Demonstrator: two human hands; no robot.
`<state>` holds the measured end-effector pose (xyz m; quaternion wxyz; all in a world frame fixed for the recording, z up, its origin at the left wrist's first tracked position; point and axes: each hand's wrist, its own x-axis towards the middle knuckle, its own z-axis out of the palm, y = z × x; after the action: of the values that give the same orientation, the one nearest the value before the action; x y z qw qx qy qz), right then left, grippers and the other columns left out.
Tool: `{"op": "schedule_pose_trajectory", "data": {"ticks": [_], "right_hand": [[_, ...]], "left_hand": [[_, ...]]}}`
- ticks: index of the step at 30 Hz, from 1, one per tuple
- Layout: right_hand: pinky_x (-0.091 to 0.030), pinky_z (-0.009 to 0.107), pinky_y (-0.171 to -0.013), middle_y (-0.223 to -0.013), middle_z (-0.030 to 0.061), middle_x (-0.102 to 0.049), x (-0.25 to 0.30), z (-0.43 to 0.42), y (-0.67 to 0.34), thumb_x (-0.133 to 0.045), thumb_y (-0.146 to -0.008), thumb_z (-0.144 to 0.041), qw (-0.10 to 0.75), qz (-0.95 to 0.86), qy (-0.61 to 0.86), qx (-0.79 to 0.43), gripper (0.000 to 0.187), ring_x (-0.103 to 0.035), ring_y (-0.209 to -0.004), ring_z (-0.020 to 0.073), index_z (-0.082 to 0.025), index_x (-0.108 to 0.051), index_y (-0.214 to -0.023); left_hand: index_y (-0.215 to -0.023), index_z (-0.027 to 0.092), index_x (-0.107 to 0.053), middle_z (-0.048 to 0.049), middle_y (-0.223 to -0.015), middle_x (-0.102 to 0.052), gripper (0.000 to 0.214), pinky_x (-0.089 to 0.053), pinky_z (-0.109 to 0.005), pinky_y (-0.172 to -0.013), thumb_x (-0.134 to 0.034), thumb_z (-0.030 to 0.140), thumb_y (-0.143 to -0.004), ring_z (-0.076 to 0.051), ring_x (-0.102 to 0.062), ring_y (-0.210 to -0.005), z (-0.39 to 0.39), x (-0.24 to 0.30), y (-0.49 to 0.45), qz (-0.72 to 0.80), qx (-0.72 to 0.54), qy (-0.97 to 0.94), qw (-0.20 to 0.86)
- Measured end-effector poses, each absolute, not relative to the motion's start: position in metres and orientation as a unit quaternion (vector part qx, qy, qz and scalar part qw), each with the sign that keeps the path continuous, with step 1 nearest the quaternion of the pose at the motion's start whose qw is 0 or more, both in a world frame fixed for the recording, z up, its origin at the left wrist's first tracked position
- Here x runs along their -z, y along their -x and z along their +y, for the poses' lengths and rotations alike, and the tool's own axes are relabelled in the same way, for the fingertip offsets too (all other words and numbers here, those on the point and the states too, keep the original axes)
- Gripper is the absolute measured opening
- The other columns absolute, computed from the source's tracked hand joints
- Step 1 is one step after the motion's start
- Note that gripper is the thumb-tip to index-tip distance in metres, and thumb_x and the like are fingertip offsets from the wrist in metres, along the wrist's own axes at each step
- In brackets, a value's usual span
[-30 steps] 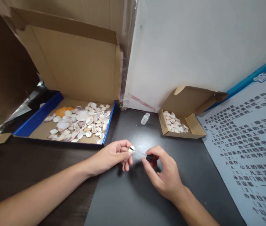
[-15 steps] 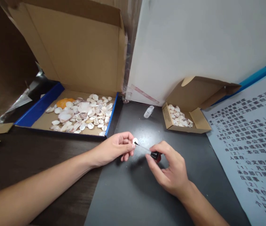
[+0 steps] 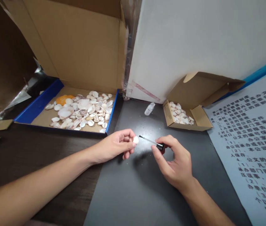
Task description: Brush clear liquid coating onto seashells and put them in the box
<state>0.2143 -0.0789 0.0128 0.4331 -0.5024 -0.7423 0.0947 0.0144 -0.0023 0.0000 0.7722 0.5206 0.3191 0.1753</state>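
My left hand (image 3: 117,146) pinches a small white shell (image 3: 136,140) between thumb and fingertips, just above the dark mat (image 3: 137,188). My right hand (image 3: 174,161) grips the black cap of a thin brush (image 3: 150,141), whose dark tip points left and sits just right of the shell, not touching it. A small clear bottle (image 3: 149,109) stands behind the hands near the white wall.
A large open cardboard box with blue edges (image 3: 37,106) holds several loose shells at the back left. A small open cardboard box (image 3: 202,121) with several shells sits at the back right. A printed sheet of text (image 3: 257,147) lies on the right.
The brush tip has drawn back a little to the right, off the shell it was touching. The view has shifted slightly upward; both hands sit higher in the frame.
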Motion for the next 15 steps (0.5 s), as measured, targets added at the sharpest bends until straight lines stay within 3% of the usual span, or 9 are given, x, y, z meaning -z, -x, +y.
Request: {"op": "schedule_pose_trajectory", "data": {"ticks": [9, 15], "right_hand": [[-0.043, 0.024, -0.057, -0.074, -0.0016, -0.056, -0.0140, -0.0793, -0.2143, -0.063, -0.084, -0.008, 0.441, -0.762, 0.461, -0.107, 0.020, -0.052, -0.060, 0.0108, -0.020, -0.055, -0.098], [-0.044, 0.025, -0.058, -0.074, -0.0014, -0.056, -0.0128, -0.0791, -0.2155, -0.063, -0.085, -0.010, 0.440, -0.745, 0.493, -0.094, 0.017, -0.052, -0.061, 0.0114, -0.020, -0.055, -0.096]], "left_hand": [[-0.085, 0.017, -0.049, 0.0051, -0.064, -0.057, 0.027, -0.039, -0.017, -0.049, -0.066, 0.038, -0.083, -0.005, -0.051, -0.049, -0.0025, -0.0013, -0.0151, 0.329, -0.170, -0.512, 0.775], [-0.085, 0.016, -0.052, 0.0007, -0.069, -0.065, 0.028, -0.045, -0.021, -0.055, -0.069, 0.038, -0.081, -0.009, -0.059, -0.055, -0.0029, -0.0001, -0.0154, 0.313, -0.177, -0.491, 0.793]]}}
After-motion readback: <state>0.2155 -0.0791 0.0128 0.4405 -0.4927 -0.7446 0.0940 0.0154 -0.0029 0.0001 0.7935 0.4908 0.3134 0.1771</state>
